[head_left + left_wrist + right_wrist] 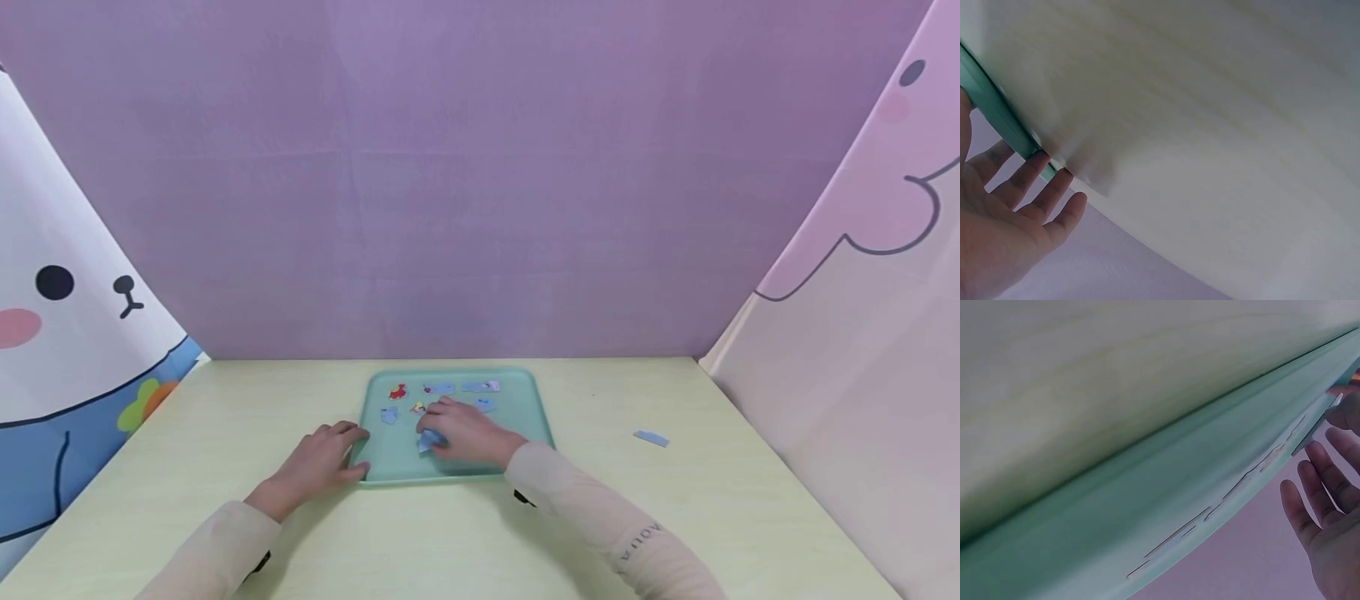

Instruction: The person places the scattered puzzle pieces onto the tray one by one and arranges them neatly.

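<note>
A pale green tray lies on the table with several small flat pieces in it. My right hand is over the tray, pinching a flat blue piece between thumb and fingers. In the right wrist view that piece shows edge-on by the thumb. My left hand rests against the tray's left side, its fingers loosely extended along the rim. The left wrist view has those fingers touching the tray's edge.
In the tray's back part lie a red piece, a blue piece with a red spot and a long blue strip. More small pieces lie in front of them. A separate blue strip lies on the table to the right.
</note>
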{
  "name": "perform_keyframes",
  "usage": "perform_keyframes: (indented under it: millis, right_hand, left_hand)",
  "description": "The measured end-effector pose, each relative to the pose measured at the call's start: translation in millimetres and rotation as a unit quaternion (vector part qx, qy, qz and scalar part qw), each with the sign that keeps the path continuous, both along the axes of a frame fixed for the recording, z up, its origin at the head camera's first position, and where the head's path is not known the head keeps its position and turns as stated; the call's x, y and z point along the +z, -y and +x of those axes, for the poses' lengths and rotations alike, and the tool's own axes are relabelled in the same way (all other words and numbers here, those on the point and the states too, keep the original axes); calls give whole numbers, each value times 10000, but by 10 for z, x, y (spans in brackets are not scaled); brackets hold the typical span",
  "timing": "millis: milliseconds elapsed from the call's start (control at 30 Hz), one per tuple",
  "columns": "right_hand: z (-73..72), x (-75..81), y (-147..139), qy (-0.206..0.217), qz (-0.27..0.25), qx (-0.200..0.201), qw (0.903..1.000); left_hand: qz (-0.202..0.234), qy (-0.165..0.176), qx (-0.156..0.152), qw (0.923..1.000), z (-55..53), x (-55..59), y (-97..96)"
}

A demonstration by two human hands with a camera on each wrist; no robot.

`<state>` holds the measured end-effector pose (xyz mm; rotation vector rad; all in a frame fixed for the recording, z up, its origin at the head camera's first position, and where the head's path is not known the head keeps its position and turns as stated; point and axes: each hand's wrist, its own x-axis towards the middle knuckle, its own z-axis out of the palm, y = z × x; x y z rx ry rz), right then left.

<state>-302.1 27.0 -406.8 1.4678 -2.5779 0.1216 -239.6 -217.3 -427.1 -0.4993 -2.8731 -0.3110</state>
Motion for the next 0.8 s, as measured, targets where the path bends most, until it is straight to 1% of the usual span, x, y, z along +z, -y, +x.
perform_keyframes:
  millis: [233,400,600,800]
  right_hand:
    - [-42,-5,153,-18,84,77,9999]
    - [-55,-5,262,-101,111,77,9999]
    - [-70,-30,371,53,177,-43,9998]
    - [-77,-48,472,139,246,-137,9995]
  left_hand:
    - [-16,-29,17,10000,-36,-22,5]
    - [-36,-57,-41,10000,-28,-6,10]
    - [-47,-39,-98,9999,-13,18,5]
    - [-94,-174,-161,9997,-30,-18,21]
